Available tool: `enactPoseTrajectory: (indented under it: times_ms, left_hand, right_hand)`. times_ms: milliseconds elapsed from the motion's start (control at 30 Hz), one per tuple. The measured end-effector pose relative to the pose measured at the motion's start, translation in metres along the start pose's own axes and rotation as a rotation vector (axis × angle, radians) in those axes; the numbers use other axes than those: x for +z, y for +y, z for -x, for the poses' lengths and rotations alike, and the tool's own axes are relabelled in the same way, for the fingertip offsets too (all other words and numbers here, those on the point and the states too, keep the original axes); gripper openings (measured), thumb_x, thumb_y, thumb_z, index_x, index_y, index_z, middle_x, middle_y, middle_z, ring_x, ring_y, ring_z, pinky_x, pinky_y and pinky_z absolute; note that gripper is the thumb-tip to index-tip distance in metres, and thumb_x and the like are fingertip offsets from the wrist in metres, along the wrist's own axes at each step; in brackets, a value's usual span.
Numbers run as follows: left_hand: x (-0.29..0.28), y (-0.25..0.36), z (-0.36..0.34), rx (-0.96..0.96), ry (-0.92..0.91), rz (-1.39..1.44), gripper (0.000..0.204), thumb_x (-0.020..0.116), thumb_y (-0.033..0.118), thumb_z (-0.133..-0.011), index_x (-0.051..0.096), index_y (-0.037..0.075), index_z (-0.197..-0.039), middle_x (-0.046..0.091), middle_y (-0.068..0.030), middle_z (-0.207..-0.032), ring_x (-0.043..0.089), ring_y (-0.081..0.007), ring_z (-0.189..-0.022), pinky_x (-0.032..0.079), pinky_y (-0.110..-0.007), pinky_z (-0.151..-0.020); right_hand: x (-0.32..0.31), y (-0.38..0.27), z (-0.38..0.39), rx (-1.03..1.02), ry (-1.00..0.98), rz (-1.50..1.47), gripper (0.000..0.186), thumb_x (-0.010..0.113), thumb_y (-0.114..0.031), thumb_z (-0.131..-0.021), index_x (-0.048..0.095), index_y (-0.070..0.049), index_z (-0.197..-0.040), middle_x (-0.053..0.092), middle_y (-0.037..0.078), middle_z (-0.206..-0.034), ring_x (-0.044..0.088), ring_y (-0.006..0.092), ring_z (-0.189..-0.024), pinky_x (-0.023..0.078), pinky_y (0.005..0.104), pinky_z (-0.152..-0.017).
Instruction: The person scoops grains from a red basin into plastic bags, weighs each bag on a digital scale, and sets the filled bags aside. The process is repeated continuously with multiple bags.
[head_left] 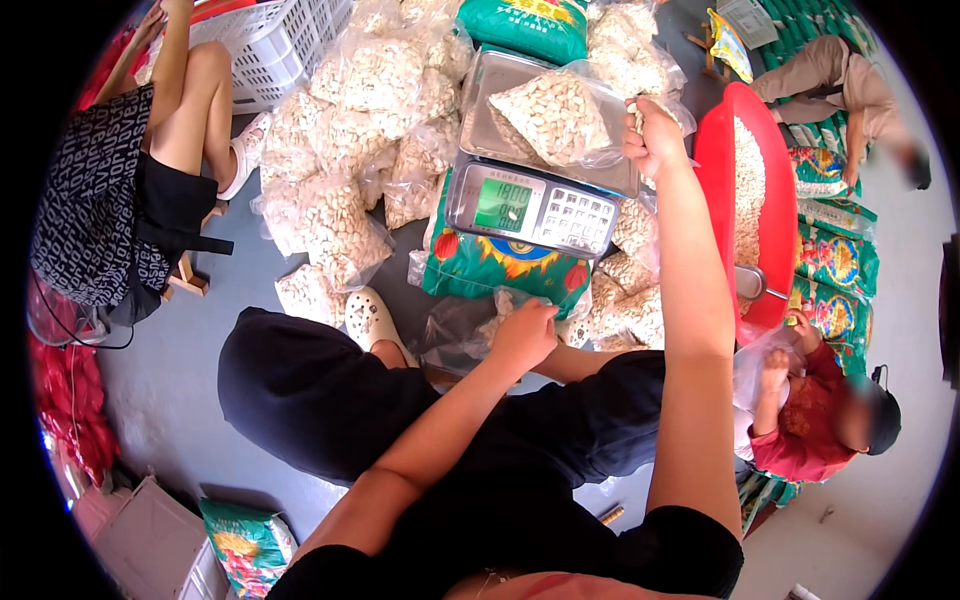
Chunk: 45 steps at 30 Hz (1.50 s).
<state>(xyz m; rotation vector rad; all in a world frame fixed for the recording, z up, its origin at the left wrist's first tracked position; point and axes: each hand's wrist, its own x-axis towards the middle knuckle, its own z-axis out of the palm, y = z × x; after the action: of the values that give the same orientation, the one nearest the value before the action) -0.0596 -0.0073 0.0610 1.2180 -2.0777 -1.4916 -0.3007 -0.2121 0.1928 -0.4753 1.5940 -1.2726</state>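
On a grey floor (250, 280), a person in black trousers sits at a digital scale (575, 222) that rests tilted on a plump green sack (455, 270). The scale's screen glows green, and on its metal tray (483, 110) lies a clear bag of pale pieces (555, 115). The person's two hands are well apart: the right hand (655, 140) curls at the loose, right-hand end of this bag, though what its fingers grip cannot be told; the left hand (525, 333) is near the person's lap, curled beside another clear bag (455, 325), its hold partly hidden. Similar filled bags (330, 205) heap up left of the scale, with a white slatted crate (280, 55) at the far left and another green sack (520, 30) beyond the tray. On the right stands a long red tub (712, 190) of loose pale pieces, a metal scoop (750, 281) at its near end. Stacked green sacks (835, 255) line the right side. Around the room, one person (100, 200) in patterned black sits at left, another (830, 80) in tan bends at far right, and a third (800, 420) in red handles clear plastic at near right. A grey bin (150, 540) stands at near left.
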Motion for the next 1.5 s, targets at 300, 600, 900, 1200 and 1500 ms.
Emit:
enactPoseTrajectory:
  times_ms: [300, 600, 900, 1200, 1500]
  left_hand:
    - [0.003, -0.003, -0.001, 0.022, 0.030, -0.011, 0.021, 0.052, 0.010, -0.083, 0.065, 0.005, -0.098, 0.057, -0.0144, -0.092, 0.060, -0.0353, -0.082, 0.049, -0.046, -0.069]
    - [0.000, 0.003, 0.002, 0.007, 0.075, 0.006, 0.025, 0.049, 0.011, -0.086, 0.065, 0.007, -0.104, 0.059, -0.0153, -0.092, 0.059, -0.0358, -0.083, 0.048, -0.044, -0.071]
    - [-0.018, 0.019, 0.007, 0.029, 0.295, 0.290, 0.033, 0.048, 0.004, -0.087, 0.058, 0.001, -0.118, 0.057, -0.0168, -0.097, 0.059, -0.0355, -0.086, 0.048, -0.039, -0.073]
    - [-0.045, 0.043, 0.028, 0.114, 0.233, 0.296, 0.036, 0.049, 0.000, -0.085, 0.056, 0.001, -0.120, 0.056, -0.0163, -0.100, 0.059, -0.0338, -0.085, 0.048, -0.037, -0.073]
    - [-0.193, 0.041, 0.065, -0.042, 0.542, 0.222, 0.035, 0.052, -0.007, -0.086, 0.060, 0.003, -0.119, 0.053, -0.0006, -0.092, 0.049, -0.0072, -0.078, 0.041, -0.020, -0.067]
  right_hand:
    - [-0.002, 0.003, 0.001, -0.662, 0.302, 1.206, 0.040, 0.041, -0.036, -0.095, 0.064, -0.005, -0.107, 0.063, 0.024, -0.104, 0.059, 0.0388, -0.101, 0.045, 0.0409, -0.088]
    - [-0.017, 0.002, 0.079, -0.305, 0.093, 0.631, 0.035, 0.049, -0.031, -0.095, 0.068, -0.002, -0.095, 0.047, -0.001, -0.055, 0.045, 0.0063, -0.053, 0.039, 0.0245, -0.053]
    - [-0.034, 0.154, 0.127, 0.311, -0.735, 1.268, 0.017, 0.052, -0.017, -0.090, 0.063, -0.005, -0.092, 0.059, 0.005, -0.081, 0.054, 0.0146, -0.072, 0.045, 0.0315, -0.059]
    - [-0.029, 0.224, 0.131, 0.024, -0.544, 0.900, 0.017, 0.055, -0.012, -0.086, 0.067, 0.000, -0.090, 0.065, 0.011, -0.075, 0.061, 0.0165, -0.063, 0.045, 0.0313, -0.051]
    - [0.014, 0.179, 0.085, 0.479, -0.502, -0.021, 0.026, 0.049, -0.022, -0.087, 0.048, -0.010, -0.064, 0.038, -0.003, -0.049, 0.027, 0.0062, -0.038, 0.023, 0.0245, -0.036]
